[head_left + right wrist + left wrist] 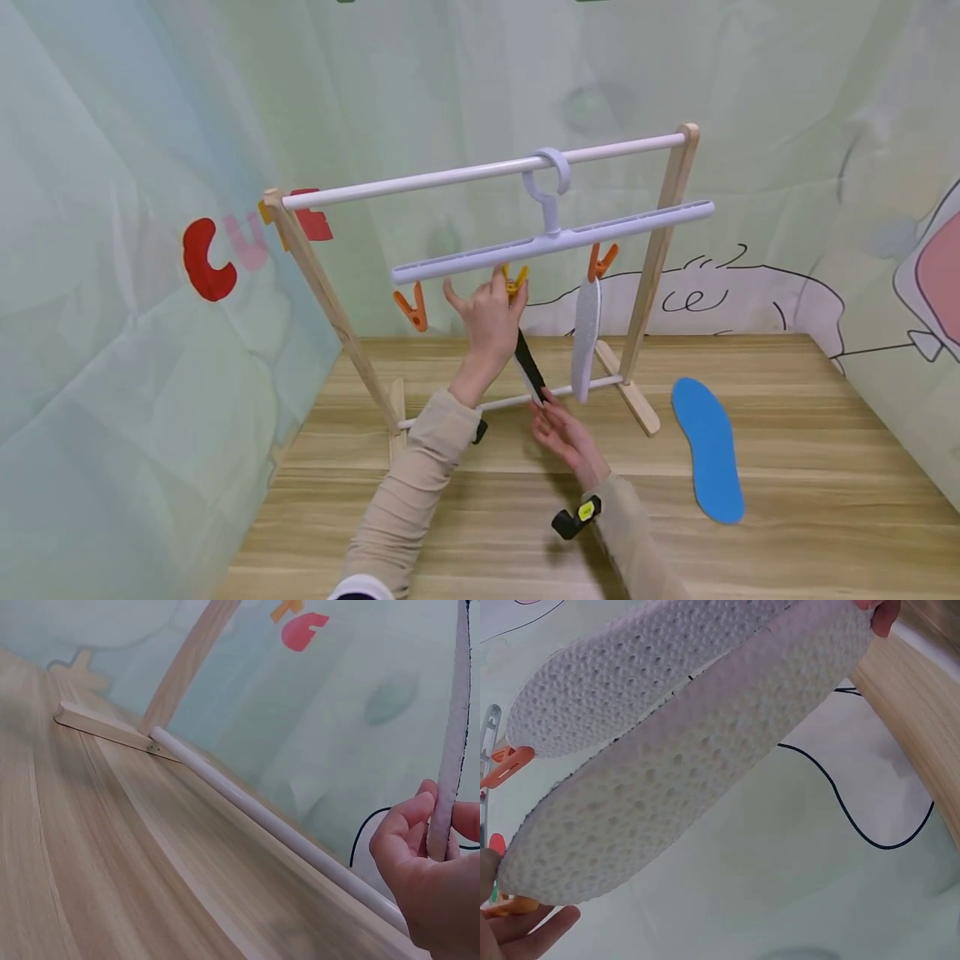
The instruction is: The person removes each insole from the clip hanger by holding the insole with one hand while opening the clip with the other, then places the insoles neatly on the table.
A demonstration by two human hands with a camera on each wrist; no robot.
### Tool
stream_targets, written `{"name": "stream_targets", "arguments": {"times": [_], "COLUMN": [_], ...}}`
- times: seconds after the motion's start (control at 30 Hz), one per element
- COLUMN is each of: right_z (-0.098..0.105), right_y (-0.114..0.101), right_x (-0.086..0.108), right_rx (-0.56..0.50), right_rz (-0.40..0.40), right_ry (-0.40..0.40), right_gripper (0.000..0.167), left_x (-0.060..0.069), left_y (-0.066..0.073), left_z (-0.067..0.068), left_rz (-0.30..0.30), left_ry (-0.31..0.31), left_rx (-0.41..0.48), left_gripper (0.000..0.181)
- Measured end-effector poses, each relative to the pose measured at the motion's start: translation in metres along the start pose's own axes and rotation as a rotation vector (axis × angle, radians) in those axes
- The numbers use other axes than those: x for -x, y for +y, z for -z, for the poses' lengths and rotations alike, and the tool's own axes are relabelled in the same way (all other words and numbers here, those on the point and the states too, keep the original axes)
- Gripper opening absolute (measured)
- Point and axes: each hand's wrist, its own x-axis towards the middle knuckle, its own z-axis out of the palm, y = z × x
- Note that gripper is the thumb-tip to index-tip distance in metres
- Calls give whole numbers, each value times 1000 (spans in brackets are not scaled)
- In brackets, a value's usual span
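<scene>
My left hand (pixel 491 321) is raised under the lavender hanger (pixel 555 242), its fingers pinching a yellow clothespin (pixel 513 286). Below it slants a dark-edged insole (pixel 529 367); the left wrist view shows its pale, dimpled face (pixel 652 795) and its top end at the clip. Lower down, my right hand (pixel 567 437) pinches the insole's bottom end between thumb and fingers, clear in the right wrist view. A second insole (pixel 587 337), grey and white, hangs to the right from an orange clothespin (pixel 601 262). Another orange clothespin (pixel 412 308) hangs at the hanger's left end with nothing in it.
The hanger hooks over the white top rod (pixel 450 173) of a wooden rack, whose posts (pixel 656 267) stand on the wood-grain table (pixel 480 517). A white lower rod (pixel 270 817) joins the feet. A flat blue insole (pixel 708 450) lies at the right. Printed fabric surrounds the table.
</scene>
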Motion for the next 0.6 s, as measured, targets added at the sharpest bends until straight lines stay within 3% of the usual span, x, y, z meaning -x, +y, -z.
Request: {"name": "stream_targets", "arguments": {"times": [0.3, 0.6], "right_z": [-1, 2], "right_y": [1, 2], "right_x": [3, 1], "right_rx": [-73, -127], "right_rz": [-17, -25], "right_ry": [-26, -7], "right_gripper": [23, 26], "left_x": [0, 0], "left_y": [0, -2], "left_z": [4, 3], "left_rz": [-4, 12], "left_ry": [-26, 0], "left_rx": [23, 143], "left_gripper": [24, 20]}}
